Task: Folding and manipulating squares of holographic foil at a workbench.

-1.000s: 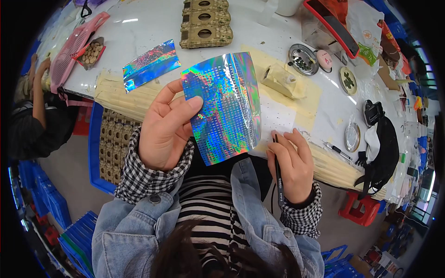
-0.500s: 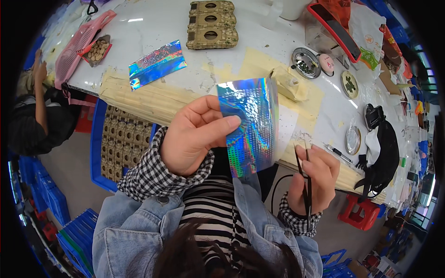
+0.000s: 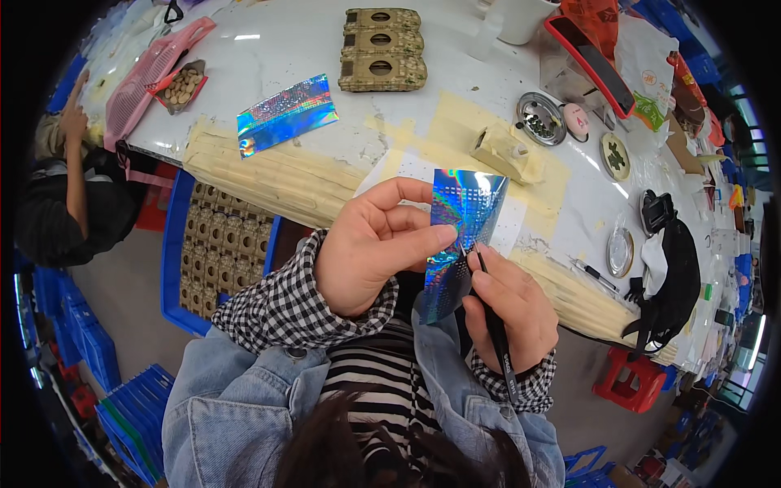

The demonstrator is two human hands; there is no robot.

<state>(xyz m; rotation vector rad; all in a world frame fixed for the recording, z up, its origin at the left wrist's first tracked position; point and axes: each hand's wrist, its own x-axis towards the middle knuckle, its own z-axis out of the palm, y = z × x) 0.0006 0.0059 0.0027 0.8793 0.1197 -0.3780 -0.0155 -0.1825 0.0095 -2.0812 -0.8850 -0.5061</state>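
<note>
Tweezers (image 3: 495,325): one pair, since earlier moving up to the held sheet (image 3: 471,210)
Right hand (image 3: 521,305): gripping them
Left hand (image 3: 364,254): pinching that sheet near the table's edge
Table (image 3: 281,55): bearing one loose sheet (image 3: 287,115), three camouflage pieces (image 3: 382,71)

Two iridescent sheets (image 3: 472,203) show, one in the left hand (image 3: 358,264) and one lying toward the tabletop's (image 3: 277,57) near edge; one pair of tweezers (image 3: 494,325) is in the right hand (image 3: 517,313). Close to the tabletop's far edge sit three camouflage-patterned cases (image 3: 403,44), and toward its right edge two round metal dishes (image 3: 620,252), one pale oval dish (image 3: 618,172) and one red-edged phone (image 3: 590,65). One blue crate (image 3: 172,281) below the near edge holds many similar cases, too small to count.
</note>
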